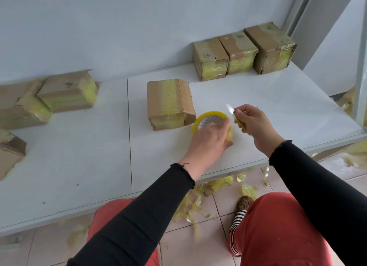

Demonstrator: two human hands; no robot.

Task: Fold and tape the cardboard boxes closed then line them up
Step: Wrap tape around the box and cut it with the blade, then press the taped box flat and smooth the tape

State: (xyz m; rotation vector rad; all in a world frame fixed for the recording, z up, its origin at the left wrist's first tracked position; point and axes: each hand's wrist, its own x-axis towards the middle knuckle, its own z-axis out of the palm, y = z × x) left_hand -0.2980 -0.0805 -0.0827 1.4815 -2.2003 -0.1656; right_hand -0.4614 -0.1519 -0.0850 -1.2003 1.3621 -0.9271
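Your left hand (210,134) grips the yellow tape roll (212,122), fingers curled over its rim, just right of the box in the middle of the counter (79,156). Your right hand (252,120) is closed on a small knife (231,109), blade pointing up and left, close beside the roll.

That middle box (169,103) already wears a yellow tape band across its top and down its near face, so it looks sealed or nearly so; it stands apart from the row. At the far right, three taped boxes (244,51) sit side by side against the wall, lined up. On the left, a loose cluster of boxes (45,98) lies at odd angles, one with a flap raised, and another box (10,152) sits at the near left edge. Those seem to remain: folding, taping and moving into line.
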